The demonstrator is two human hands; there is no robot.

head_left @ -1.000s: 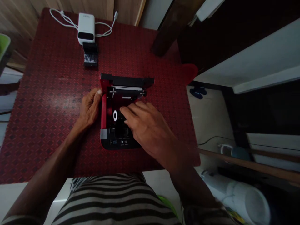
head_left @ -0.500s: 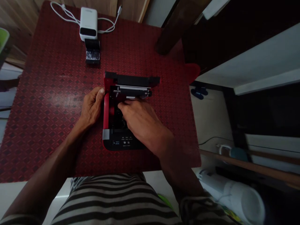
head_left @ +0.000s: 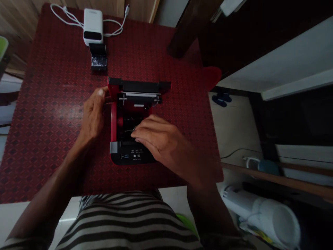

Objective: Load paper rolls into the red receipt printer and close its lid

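Observation:
A red and black printer (head_left: pixel 114 121) with its lid (head_left: pixel 139 85) swung open stands on the red patterned table (head_left: pixel 52 114). My left hand (head_left: pixel 93 116) lies against the printer's left side, thumb up at the lid's hinge corner. My right hand (head_left: pixel 158 142) hovers over the open bay with fingers curled together, tips near the front panel (head_left: pixel 130 156). What the fingers hold, if anything, is hidden. The inside of the bay is dark.
A white box-shaped device (head_left: pixel 92 27) with a white cable (head_left: pixel 65 17) and a small black block (head_left: pixel 98 57) sit at the table's far edge. To the right the table ends; below lie a floor, a shelf board (head_left: pixel 286 180) and a white roll (head_left: pixel 262 215).
My right hand drew back from deep in the bay toward the front panel. My left hand slid up the printer's side to the lid corner. The white ring seen earlier is out of sight.

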